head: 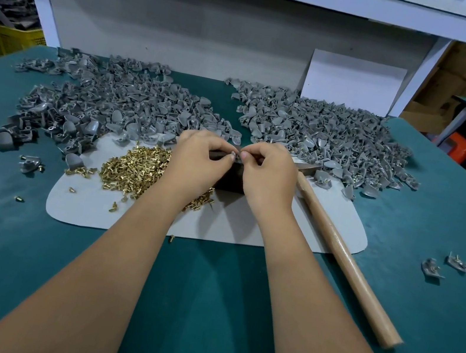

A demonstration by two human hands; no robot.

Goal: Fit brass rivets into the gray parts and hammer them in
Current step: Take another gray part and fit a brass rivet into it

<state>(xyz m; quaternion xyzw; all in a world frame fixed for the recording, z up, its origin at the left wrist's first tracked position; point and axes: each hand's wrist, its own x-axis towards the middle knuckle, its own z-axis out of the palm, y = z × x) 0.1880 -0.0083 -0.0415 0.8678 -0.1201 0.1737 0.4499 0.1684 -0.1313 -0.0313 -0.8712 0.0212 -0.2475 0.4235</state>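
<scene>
You pinch a small gray part (pixel 233 155) between both hands, left hand (pixel 196 163) and right hand (pixel 269 176), fingertips meeting over a dark block (pixel 229 179). Rivets (pixel 136 170) lie heaped just left on the mat (pixel 248 225); the hammer (pixel 348 259) rests right, gray piles (pixel 327 130) behind.

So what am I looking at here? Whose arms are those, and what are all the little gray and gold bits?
The camera sits on a person's head, so you see their own arms reaching forward. Their left hand and right hand meet in the middle, fingers pinching a small gray part between them. On the green table lie two big piles of gray parts, one on each side, and a heap of brass rivets on a pale mat. A hammer with a wooden handle rests on the right, waiting.
</scene>
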